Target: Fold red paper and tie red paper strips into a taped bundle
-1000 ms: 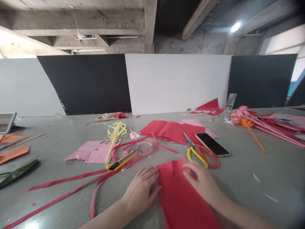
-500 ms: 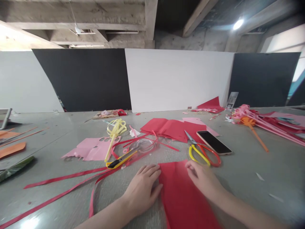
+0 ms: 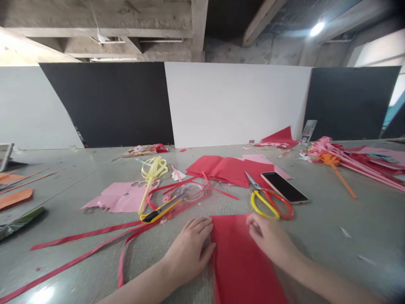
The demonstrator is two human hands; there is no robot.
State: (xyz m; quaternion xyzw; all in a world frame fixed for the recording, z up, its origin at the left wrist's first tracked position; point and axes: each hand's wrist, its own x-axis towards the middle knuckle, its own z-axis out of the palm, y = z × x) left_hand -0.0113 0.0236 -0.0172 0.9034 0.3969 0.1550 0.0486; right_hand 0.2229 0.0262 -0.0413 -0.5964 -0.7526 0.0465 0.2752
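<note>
Both hands lie flat and holding nothing: the left hand [image 3: 190, 249] rests palm down with fingers spread, its fingertips touching the left edge of the red sheet of paper [image 3: 242, 264], and the right hand [image 3: 270, 240] presses open on the sheet's upper right corner. That sheet lies on the grey counter [image 3: 332, 236] straight ahead at six o'clock, running off the lower edge of the view.

Just beyond the right hand, at about one o'clock, sit scissors with one yellow and one red handle [image 3: 267, 200], and a black smartphone [image 3: 284, 188] lies touching or just beside them. At eleven o'clock a yellow and black utility knife [image 3: 158, 212] lies among loose red paper strips [image 3: 95, 242].

As a judgement: the thin sheet could slide or crease unevenly if one palm pushes harder than the other, since the counter looks smooth. A sweep of the right hand outward could knock the scissors into the phone. The knife is near the left hand; whether its blade is out cannot be told, so a careless reach there could nick a finger.
</note>
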